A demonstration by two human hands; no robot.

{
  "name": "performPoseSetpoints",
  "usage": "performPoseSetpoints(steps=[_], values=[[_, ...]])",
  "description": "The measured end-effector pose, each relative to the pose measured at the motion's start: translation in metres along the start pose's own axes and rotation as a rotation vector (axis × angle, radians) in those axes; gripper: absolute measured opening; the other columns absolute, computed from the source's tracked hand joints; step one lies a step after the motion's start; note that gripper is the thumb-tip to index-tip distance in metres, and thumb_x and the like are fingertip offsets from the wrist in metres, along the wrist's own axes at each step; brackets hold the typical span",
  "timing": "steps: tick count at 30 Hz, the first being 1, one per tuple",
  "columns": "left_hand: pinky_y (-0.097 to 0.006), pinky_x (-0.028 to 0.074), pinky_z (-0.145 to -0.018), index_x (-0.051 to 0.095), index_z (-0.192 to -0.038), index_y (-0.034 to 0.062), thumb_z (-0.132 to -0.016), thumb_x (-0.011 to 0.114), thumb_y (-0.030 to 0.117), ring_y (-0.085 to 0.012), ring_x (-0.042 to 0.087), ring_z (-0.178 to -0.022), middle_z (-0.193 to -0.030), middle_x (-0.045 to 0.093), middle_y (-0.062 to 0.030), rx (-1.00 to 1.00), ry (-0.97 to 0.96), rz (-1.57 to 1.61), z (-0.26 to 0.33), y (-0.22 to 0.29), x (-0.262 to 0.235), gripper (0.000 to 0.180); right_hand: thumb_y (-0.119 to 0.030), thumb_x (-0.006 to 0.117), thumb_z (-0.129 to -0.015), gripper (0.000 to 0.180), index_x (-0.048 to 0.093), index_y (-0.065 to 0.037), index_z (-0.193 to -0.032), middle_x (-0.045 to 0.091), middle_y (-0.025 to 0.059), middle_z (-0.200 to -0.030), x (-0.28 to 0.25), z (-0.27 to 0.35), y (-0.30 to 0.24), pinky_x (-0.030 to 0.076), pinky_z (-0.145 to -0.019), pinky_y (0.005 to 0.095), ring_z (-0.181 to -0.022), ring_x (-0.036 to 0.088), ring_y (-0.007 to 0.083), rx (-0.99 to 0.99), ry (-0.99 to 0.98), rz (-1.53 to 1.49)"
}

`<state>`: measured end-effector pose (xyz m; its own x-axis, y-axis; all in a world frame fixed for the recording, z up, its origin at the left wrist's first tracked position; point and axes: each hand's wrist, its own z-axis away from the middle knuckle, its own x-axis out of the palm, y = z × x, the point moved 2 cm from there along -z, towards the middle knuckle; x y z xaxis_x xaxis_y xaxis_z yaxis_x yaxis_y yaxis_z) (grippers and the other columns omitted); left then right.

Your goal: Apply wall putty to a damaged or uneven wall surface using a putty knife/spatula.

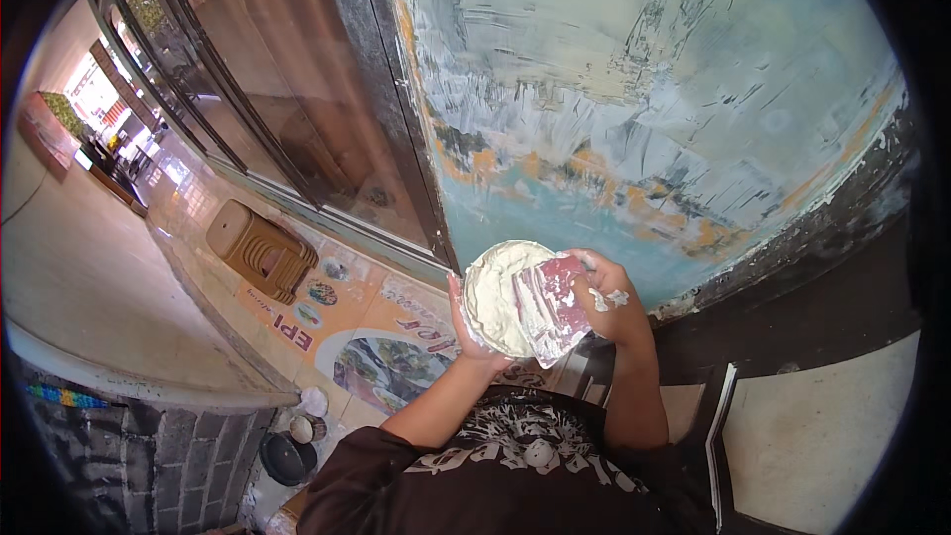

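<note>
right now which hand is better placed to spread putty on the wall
Right hand: it grips the flat metal putty blade near the patchy blue wall. Left hand supports the round putty-filled pan.

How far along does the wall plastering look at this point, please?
Much of the wall already carries streaky white putty. The left hand holds a pan of putty; the right hand loads a trowel. Orange and blue patches along the lower wall remain uncovered.

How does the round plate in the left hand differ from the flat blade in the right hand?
The round plate is loaded with white putty; the flat metal blade carries only smears. The plate rests on the left hand; the right hand grips the blade from above. Both are putty-stained.
</note>
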<state>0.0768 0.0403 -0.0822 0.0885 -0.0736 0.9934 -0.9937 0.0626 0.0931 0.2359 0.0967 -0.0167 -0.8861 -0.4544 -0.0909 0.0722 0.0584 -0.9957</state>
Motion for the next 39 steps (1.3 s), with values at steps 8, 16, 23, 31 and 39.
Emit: performPoseSetpoints(steps=[8, 16, 23, 31, 39], values=[[-0.052, 0.033, -0.112, 0.037, -0.147, 0.0044, -0.090, 0.025, 0.076, -0.0366, 0.044, -0.134, -0.149, 0.042, -0.0179, -0.035, 0.061, -0.064, 0.003, -0.003, 0.005, 0.093, 0.002, 0.049, -0.094, 0.030, 0.055, 0.007, -0.123, 0.067, 0.0042, -0.093, -0.015, -0.007, 0.001, 0.047, -0.066, 0.0217, -0.079, 0.057, 0.0041, -0.020, 0.012, 0.019], [-0.050, 0.036, -0.111, 0.036, -0.147, 0.0023, -0.091, 0.026, 0.076, -0.0363, 0.047, -0.131, -0.146, 0.044, -0.0191, -0.063, 0.020, -0.055, 0.000, -0.004, 0.008, 0.093, 0.001, 0.053, -0.091, 0.033, 0.056, 0.007, -0.123, 0.061, -0.0026, -0.084, 0.003, -0.012, -0.015, 0.041, -0.059, 0.0202, -0.070, 0.048, 0.0012, -0.070, -0.091, 0.044], [-0.049, 0.040, -0.107, 0.043, -0.143, 0.0040, -0.092, 0.028, 0.075, -0.0357, 0.051, -0.126, -0.141, 0.050, -0.0180, -0.084, 0.055, -0.060, -0.004, -0.002, 0.007, 0.089, 0.001, 0.052, -0.092, 0.033, 0.055, 0.008, -0.125, 0.062, -0.0016, -0.084, 0.008, -0.016, -0.014, 0.042, -0.059, 0.0207, -0.069, 0.049, 0.0016, 0.011, -0.203, -0.018], [-0.047, 0.045, -0.103, 0.046, -0.140, 0.0032, -0.092, 0.027, 0.074, -0.0328, 0.057, -0.119, -0.135, 0.056, -0.0174, -0.055, 0.082, -0.102, -0.005, -0.001, 0.007, 0.087, -0.001, 0.052, -0.095, 0.030, 0.056, 0.007, -0.124, 0.070, 0.0039, -0.094, 0.008, -0.022, 0.003, 0.049, -0.072, 0.0217, -0.082, 0.060, 0.0045, -0.022, -0.247, -0.128], [-0.048, 0.046, -0.103, 0.043, -0.141, 0.0024, -0.093, 0.024, 0.074, -0.0339, 0.056, -0.120, -0.135, 0.054, -0.0183, -0.058, 0.071, -0.112, -0.003, -0.001, 0.003, 0.088, -0.004, 0.052, -0.097, 0.027, 0.058, 0.007, -0.120, 0.070, 0.0039, -0.097, 0.009, -0.025, 0.009, 0.050, -0.073, 0.0219, -0.084, 0.061, 0.0048, 0.042, -0.216, -0.157]])
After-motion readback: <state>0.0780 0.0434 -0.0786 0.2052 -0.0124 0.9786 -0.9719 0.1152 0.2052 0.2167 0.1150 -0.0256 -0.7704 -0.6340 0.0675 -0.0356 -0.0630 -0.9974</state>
